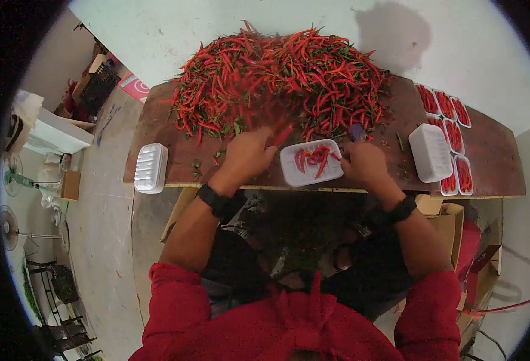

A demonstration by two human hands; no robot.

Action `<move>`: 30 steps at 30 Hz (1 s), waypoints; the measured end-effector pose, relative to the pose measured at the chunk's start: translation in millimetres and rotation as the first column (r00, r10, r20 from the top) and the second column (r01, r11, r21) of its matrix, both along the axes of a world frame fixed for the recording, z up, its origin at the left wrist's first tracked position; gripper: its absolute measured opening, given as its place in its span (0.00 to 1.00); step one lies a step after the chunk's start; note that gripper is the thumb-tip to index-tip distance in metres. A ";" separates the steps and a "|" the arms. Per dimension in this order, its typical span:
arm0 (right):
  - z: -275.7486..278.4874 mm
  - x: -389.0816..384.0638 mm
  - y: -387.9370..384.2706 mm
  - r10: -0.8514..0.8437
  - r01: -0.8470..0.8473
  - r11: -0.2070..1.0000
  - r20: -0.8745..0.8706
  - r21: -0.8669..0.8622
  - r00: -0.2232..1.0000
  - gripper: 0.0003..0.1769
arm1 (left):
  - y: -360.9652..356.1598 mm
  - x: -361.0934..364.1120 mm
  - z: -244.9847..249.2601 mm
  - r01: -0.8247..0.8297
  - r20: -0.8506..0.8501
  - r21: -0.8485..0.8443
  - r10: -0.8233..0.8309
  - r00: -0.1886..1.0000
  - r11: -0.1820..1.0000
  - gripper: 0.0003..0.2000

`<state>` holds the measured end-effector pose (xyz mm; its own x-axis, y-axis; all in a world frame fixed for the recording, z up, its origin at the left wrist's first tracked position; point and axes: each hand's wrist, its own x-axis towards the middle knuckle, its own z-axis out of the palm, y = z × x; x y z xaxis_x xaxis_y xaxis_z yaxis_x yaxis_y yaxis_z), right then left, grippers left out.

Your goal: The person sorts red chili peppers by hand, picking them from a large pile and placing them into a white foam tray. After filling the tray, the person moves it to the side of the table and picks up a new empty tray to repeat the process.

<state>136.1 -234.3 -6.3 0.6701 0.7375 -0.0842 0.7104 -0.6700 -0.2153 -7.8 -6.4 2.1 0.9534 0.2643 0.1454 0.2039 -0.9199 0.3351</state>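
Chilies [322, 161]: best laid lengthwise in tray [292, 174], with left hand [247, 153] near pile [331, 75], right hand [366, 161] at rim, can't tell either grip.

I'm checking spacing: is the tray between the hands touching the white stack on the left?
Apart: the head view shows tabletop and the left hand between tray and stack.

A produce-packing workspace; a chilli heap [331, 78], filled trays [454, 136] and cardboard boxes [448, 231] show it.
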 end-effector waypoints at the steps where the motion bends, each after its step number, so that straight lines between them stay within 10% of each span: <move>1: -5.6 -1.3 -0.1 -0.016 0.016 0.999 -0.013 0.029 1.000 0.09 | -1.3 -0.3 1.6 0.001 0.004 -0.007 -0.001 1.000 1.000 0.16; 30: -17.4 -9.5 7.9 -0.017 0.013 0.999 0.108 0.034 0.994 0.08 | -5.4 1.5 1.2 -0.004 -0.014 -0.071 0.003 1.000 0.997 0.12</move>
